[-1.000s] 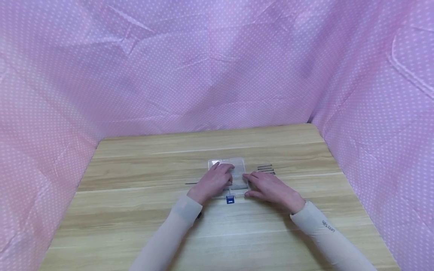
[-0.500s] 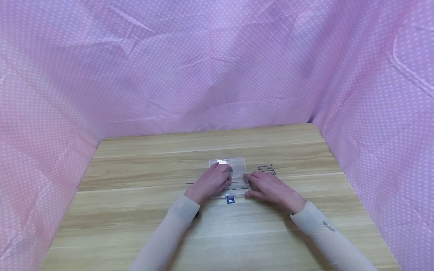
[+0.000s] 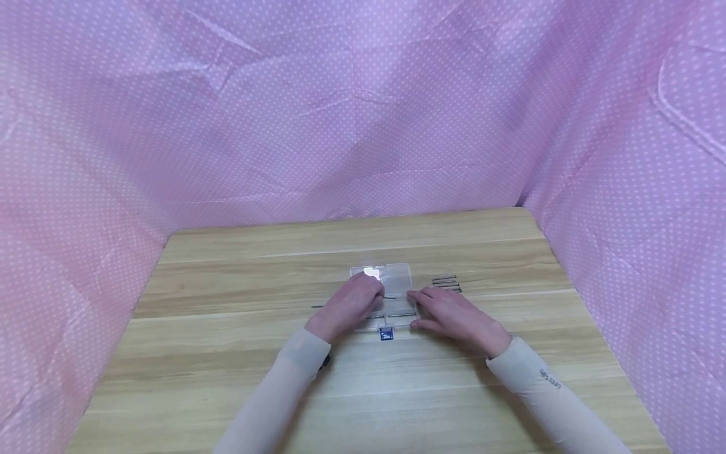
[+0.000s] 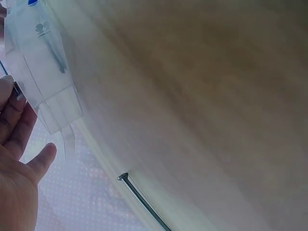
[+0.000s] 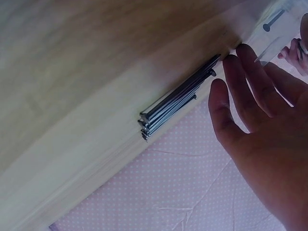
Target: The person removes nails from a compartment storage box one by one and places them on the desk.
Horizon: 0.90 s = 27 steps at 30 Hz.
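A clear plastic box [image 3: 404,320] with a blue latch [image 3: 386,333] lies with its lid [image 3: 399,277] raised back at the middle of the table. Above it, my left hand [image 3: 348,302] pinches a nail [image 3: 390,297] between thumb and fingers, its head end showing in the left wrist view. Nails lie in the front compartments, one [image 3: 401,314] on the right and another [image 3: 374,317] partly behind the left hand. Against the box's right side rests my right hand [image 3: 448,309], fingers extended and spread, holding nothing.
Several loose nails [image 5: 173,101] lie side by side on the wooden table [image 3: 227,353], right of the box. One more nail [image 4: 144,202] lies left of it, partly hidden by the left hand. Pink dotted cloth [image 3: 283,126] hangs along the table's back and sides.
My left hand has shifted slightly left and away from me, and the pinched nail has moved back from the front compartments toward the lid. The right hand stays at the box's side.
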Tool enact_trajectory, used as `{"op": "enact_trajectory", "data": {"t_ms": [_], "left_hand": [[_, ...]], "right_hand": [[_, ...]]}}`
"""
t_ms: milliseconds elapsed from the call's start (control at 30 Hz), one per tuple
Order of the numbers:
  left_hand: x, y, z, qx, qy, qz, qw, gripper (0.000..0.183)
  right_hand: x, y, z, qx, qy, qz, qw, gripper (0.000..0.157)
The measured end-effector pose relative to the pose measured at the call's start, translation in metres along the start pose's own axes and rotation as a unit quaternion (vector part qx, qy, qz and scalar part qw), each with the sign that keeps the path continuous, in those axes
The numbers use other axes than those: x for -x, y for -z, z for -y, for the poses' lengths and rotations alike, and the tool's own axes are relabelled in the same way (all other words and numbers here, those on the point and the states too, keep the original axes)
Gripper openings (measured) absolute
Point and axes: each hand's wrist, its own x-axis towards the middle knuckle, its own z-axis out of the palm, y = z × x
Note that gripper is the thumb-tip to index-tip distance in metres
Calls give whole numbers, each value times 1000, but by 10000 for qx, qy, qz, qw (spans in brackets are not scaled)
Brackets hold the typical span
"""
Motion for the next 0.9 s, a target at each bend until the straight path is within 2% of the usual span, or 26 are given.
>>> {"op": "enact_trajectory", "data": {"t_ms": [267, 533, 900], "left_hand": [[10, 5, 3, 468, 4, -356, 9983, 5], [16, 13, 1, 458, 46, -476, 9978, 11], [24, 20, 4, 469, 92, -771, 9959, 9]], "right_hand": [[0, -1, 0, 13, 58, -81, 9999, 64], [-1, -1, 0, 7, 7, 2, 10000, 65], [0, 0, 0, 44, 60, 5, 10000, 63]]}}
